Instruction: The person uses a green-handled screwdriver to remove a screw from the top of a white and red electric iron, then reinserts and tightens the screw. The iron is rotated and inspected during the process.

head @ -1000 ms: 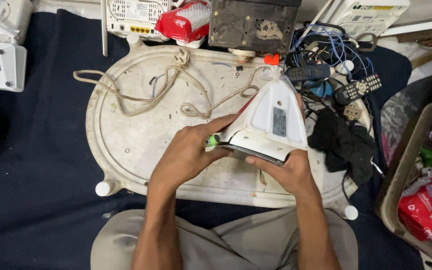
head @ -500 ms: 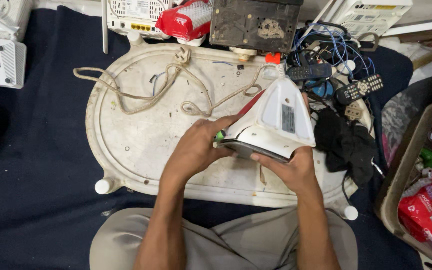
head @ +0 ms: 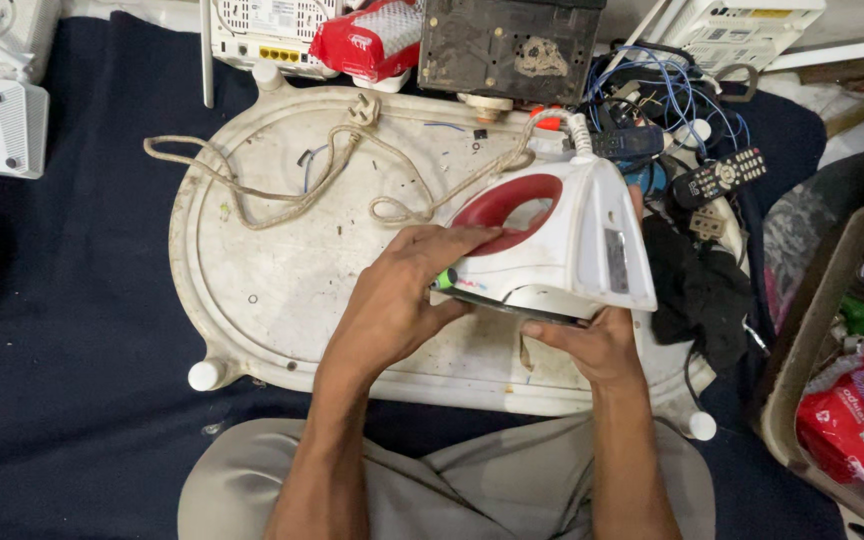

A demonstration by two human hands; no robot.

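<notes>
Since the earlier frames you have turned the iron point(head: 552, 250) so its red handle loop now faces up toward you, where before mostly the white flank showed; the body has also shifted slightly right on the board.

Nearest: your lap in grey-beige trousers point(head: 452, 480), forearms reaching out over it.

Left hand point(head: 397, 300): fingers curled over the near-left end of the iron, grasping it, with a small green-tipped tool point(head: 444, 280) pinched against the shell (it looks like a screwdriver, though I cannot tell for sure). Holding it there probably keeps the tip on a fastener.

Right hand point(head: 592, 345): cupped under the near edge, fingers wrapped beneath the dark soleplate, bearing the weight. This likely keeps the iron tilted and steady.

Iron: smooth glossy white plastic, wedge-shaped, red oval handle opening; held just above the near right part of the board.

Work surface: an upturned white oval plastic board point(head: 272, 300) with stubby round feet, scuffed and stained, lying on dark navy cloth point(head: 72, 350).

Farther: the braided fabric-covered cord point(head: 292, 190), beige and frayed, loops across the board's far left.

Farthest: white router boxes point(head: 262, 30), a red pouch point(head: 372, 40), a grimy black box point(head: 512, 45), tangled blue wires point(head: 662, 90) and a black remote point(head: 720, 177) to the right.
</notes>
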